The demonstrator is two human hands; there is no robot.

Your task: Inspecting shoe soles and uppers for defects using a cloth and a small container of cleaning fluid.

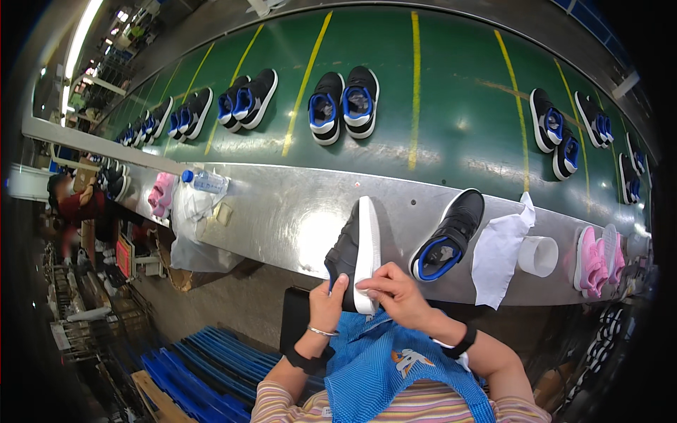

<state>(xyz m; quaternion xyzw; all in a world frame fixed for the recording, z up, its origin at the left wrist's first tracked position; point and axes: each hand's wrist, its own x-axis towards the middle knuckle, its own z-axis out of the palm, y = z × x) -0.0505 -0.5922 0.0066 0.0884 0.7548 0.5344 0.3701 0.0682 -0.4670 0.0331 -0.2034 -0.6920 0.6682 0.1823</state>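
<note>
The left hand (326,304) is gripping the dark shoe (346,243) near its heel, over the near edge of the bench (275,224); the toe is pointing toward the far edge. The right hand (400,295) is resting bunched fingers against the white sole (366,257) – whether pinching, I cannot tell. The shoe is probably feeling light – sole firm, upper yielding – with the heel offering the steadiest hold.

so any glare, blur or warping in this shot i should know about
In the head view, glare whitens the metal ledge just left of the held shoe; also in the head view, the green belt bows and the picture's rim goes black; again in the head view, the person at far left looks soft, the held shoe sharper.
</note>
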